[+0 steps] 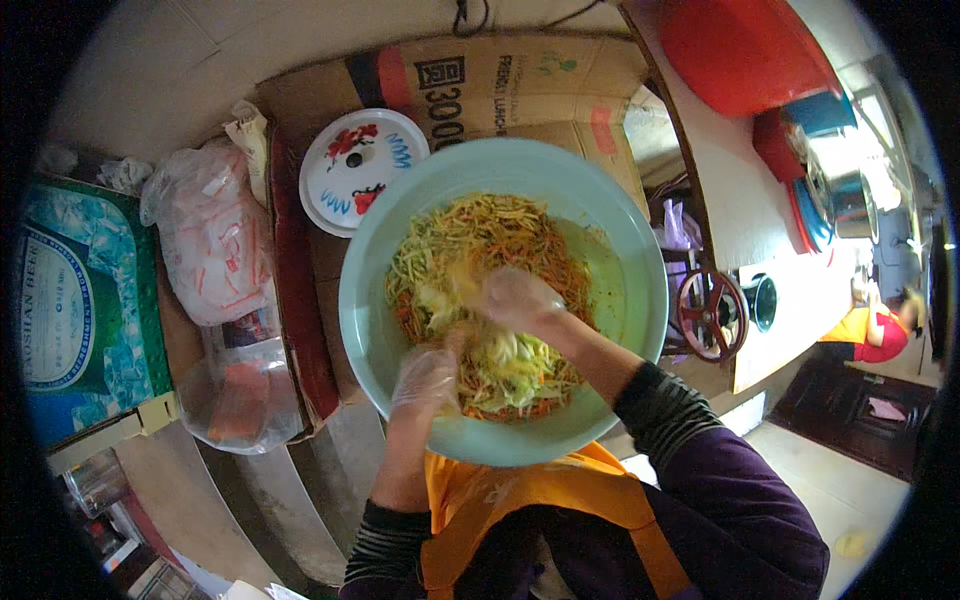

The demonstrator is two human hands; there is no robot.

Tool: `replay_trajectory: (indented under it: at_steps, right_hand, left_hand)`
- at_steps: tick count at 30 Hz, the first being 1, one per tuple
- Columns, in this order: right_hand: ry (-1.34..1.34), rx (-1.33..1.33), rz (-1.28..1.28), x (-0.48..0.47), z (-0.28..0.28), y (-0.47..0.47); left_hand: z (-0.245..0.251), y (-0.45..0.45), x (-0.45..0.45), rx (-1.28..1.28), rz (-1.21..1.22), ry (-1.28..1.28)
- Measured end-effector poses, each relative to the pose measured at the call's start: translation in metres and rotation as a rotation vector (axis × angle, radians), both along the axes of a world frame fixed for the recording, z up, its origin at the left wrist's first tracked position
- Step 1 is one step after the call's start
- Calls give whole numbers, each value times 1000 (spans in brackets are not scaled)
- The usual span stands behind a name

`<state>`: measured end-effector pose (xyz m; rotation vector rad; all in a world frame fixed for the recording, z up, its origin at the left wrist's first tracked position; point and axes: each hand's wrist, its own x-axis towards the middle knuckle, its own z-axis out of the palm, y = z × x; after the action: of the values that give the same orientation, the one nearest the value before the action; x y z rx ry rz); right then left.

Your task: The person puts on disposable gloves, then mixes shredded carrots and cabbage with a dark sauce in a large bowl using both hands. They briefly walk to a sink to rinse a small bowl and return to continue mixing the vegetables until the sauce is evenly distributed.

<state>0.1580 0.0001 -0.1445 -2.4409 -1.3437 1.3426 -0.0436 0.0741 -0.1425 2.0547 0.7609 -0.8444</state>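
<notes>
A large pale green basin (630, 300) holds shredded vegetables (517, 225), green and orange strands mixed together, with paler cabbage-like pieces near the middle. Both my hands wear thin clear plastic gloves. My right hand (521, 300) is over the middle of the heap, its fingers blurred and partly lost among the strands. My left hand (427, 375) is lower left, inside the basin's near rim, with its fingertips at the vegetables. Whether either hand grips any strands cannot be made out.
Left of the basin lie a white enamel lid (356, 206) with painted flowers, plastic bags (217, 255) and a green beer carton (127, 300). Flattened cardboard (525, 97) is behind. At right are a red handwheel (709, 319), a red tub (742, 52) and a distant person in red (885, 337).
</notes>
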Motion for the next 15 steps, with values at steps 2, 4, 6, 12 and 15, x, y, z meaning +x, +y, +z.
replay_trajectory:
  at_steps: [2, 4, 6, 12, 15]
  right_hand:
    - [-10, 126, 58, 11, 18, -4]
    - [-146, 119, 80, 42, 16, -2]
    - [16, -46, -314, 83, -9, 18]
    - [583, 99, -676, 89, -107, 69]
    - [522, 96, -399, 76, -90, 73]
  left_hand:
    - [7, 26, -2, 113, -42, 46]
    - [3, 43, 7, 316, -56, 8]
    - [-13, 51, 26, 278, 319, -200]
    - [-86, 78, 71, -122, 936, -170]
    - [-78, 81, 63, -214, 907, -301]
